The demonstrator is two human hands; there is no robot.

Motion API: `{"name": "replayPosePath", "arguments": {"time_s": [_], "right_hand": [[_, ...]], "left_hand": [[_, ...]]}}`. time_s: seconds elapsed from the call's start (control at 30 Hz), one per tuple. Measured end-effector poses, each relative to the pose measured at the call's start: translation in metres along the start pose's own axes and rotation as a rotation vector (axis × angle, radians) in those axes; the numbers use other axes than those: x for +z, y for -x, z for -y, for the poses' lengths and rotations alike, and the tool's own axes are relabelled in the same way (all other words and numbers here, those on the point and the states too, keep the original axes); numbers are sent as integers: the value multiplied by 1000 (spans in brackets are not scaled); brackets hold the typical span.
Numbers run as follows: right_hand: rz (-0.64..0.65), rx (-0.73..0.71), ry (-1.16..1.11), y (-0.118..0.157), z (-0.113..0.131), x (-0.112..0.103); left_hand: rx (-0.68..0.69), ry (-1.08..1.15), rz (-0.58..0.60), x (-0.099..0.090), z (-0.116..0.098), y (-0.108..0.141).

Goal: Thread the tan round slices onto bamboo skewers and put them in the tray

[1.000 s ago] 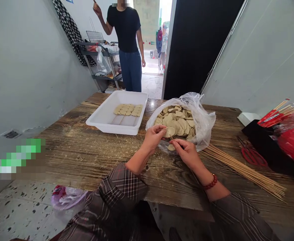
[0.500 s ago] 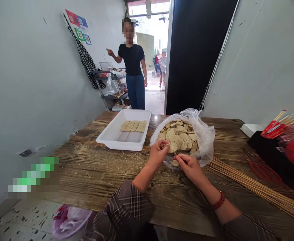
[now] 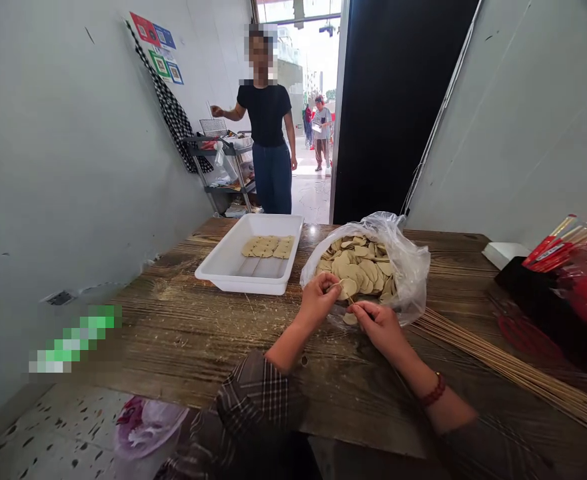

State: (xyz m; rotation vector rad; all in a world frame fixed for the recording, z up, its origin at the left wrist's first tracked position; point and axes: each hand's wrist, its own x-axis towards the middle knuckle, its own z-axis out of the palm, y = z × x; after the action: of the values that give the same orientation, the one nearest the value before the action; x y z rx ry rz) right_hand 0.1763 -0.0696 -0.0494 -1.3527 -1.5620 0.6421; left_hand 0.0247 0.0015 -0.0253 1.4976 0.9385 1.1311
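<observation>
Round tan slice (image 3: pixel 348 288), one, held up above the near side of a clear plastic bag (image 3: pixel 413 270), the bag standing toward the counter's (image 3: pixel 173 340) far edge, right of its middle. Left hand (image 3: pixel 318 297): grip pinched together, thumb and fingers on the slice's left edge. Right hand (image 3: pixel 377 321), red bead bracelet (image 3: pixel 434 390) at the wrist: grip closed to a narrow pinch on a thin stick (image 3: pixel 351 301) just below the slice; how far the point goes in, I cannot tell from where I stand. Pile of like slices (image 3: pixel 356 253), loose, in the bag. White tray (image 3: pixel 216 270), one, near the far edge, left of the bag; skewered slices (image 3: pixel 268 247) lie flat inside, toward its right wall. Bare sticks (image 3: pixel 503 360), one bundle, slanting from beside the bag toward the counter's right edge. Black box (image 3: pixel 538 300), with red-wrapped sticks (image 3: pixel 553 243), by that right edge.
</observation>
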Motion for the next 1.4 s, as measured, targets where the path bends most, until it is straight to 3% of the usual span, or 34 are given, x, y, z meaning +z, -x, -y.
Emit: {"name": "replayPosePath", "arguments": {"time_s": [0.23,0.33,0.43,0.67,0.9,1.03,1.2,1.4], "right_hand": [[-5,-3,2,-1,1,0],[-4,-5,-4,-2,-1,-1],[-31,-7,-24,-3,-1,-3],[-39,51,-122,-4,8,-7],[-40,-23,-47,-2,9,0],[-28,-41,-30,-3,5,2],[-20,-47,-31,-2,4,4],[-42,-12,-119,-3,-2,5]], "left_hand": [[23,-51,24,0,-2,0],[12,-35,93,2,-7,2],[-22,51,188,5,-9,4],[-227,360,141,5,-12,3],[-291,482,243,12,-3,9],[-279,515,227,11,-2,9],[-253,565,117,-1,-12,5],[-305,667,78,-6,-18,3]]}}
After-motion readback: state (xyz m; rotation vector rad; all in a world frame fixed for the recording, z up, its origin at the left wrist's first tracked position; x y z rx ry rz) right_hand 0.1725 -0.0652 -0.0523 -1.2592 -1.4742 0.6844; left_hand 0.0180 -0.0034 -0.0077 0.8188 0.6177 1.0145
